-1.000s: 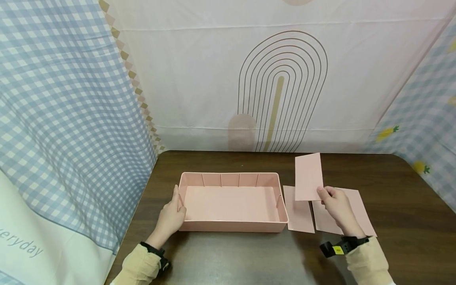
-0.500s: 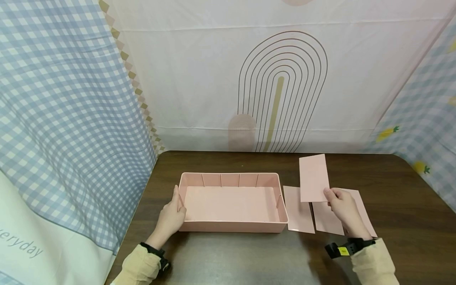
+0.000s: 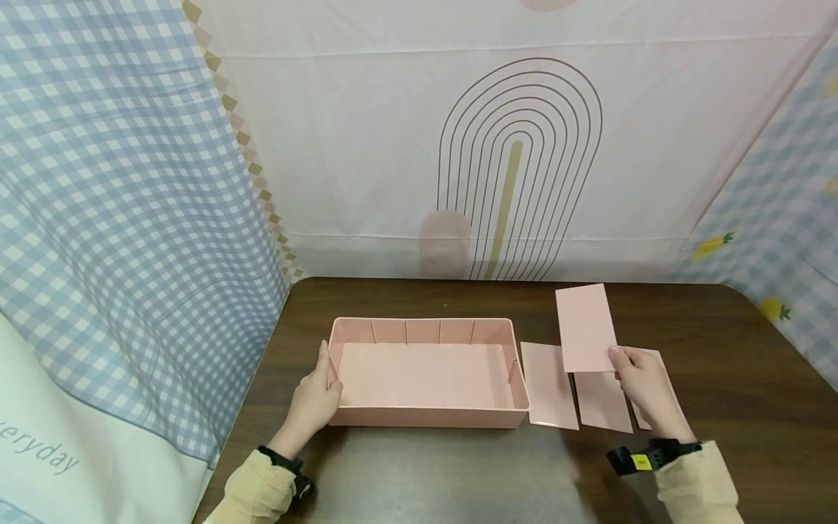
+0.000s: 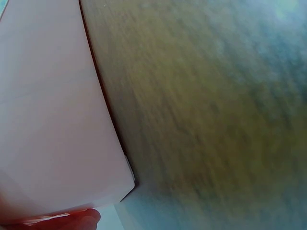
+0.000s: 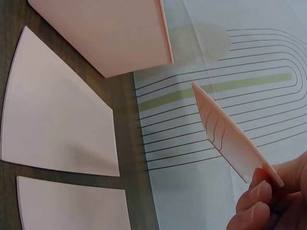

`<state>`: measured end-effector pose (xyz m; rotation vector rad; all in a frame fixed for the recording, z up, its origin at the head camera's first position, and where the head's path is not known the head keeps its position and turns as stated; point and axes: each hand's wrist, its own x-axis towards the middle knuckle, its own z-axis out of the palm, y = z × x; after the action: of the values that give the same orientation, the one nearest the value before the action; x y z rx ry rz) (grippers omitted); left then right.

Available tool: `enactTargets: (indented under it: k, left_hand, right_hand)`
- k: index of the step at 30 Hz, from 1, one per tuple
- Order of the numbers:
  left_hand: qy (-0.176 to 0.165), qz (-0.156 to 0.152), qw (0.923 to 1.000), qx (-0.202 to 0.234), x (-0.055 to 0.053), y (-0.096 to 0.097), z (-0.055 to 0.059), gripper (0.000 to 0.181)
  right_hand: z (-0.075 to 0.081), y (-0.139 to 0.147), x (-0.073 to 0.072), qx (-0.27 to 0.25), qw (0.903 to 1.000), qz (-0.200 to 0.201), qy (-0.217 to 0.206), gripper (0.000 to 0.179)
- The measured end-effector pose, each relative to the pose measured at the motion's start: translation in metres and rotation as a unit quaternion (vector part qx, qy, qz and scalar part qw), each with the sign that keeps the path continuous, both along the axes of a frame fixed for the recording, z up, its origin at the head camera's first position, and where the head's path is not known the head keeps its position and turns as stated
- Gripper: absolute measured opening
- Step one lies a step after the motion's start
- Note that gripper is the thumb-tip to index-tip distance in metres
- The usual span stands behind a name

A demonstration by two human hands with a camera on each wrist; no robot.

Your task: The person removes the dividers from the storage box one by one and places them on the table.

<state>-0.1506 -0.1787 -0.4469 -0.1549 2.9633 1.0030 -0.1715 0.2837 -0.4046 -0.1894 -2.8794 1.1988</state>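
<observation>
A long pink plastic box (image 3: 422, 417) with ribbed inner walls stands on the table. At its left end my left hand (image 3: 314, 397) grips the wall, index finger along the outside and thumb at the rim. In the left wrist view the outer side of the box (image 4: 53, 120) shows, with a fingertip at its bottom edge. Above the table my right hand (image 3: 648, 382) pinches a thin pink divider panel (image 3: 585, 327) by its lower right corner. The right wrist view shows this divider panel (image 5: 223, 139) nearly edge-on, with wavy lines on one face.
Three similar pink panels lie right of the box: one (image 3: 548, 393) beside its right end, one (image 3: 602, 404) in the middle, and one (image 3: 641, 421) partly hidden under my right hand. The dark wooden table (image 3: 445, 473) ends at a patterned cloth backdrop (image 3: 366, 182).
My right hand has moved a little to the right with the divider panel, uncovering more of the middle panel on the table. The left hand and the box have stayed in place.
</observation>
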Motion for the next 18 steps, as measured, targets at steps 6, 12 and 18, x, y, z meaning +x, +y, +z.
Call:
enactTargets:
  k: [6, 12, 18]
  left_hand:
    - [0.001, 0.001, 1.0, -0.003, 0.0, 0.0, -0.001, 0.072]
    - [0.005, 0.002, 1.0, -0.007, -0.001, 0.0, -0.001, 0.071]
    - [0.001, 0.002, 1.0, 0.0, -0.001, 0.0, -0.001, 0.071]
  right_hand:
    - [0.001, 0.005, 0.0, -0.01, 0.9998, -0.005, -0.017, 0.056]
    - [-0.001, 0.011, -0.001, -0.003, 0.9996, -0.018, -0.02, 0.058]
    - [-0.003, 0.016, -0.001, -0.003, 0.9994, -0.026, -0.023, 0.057]
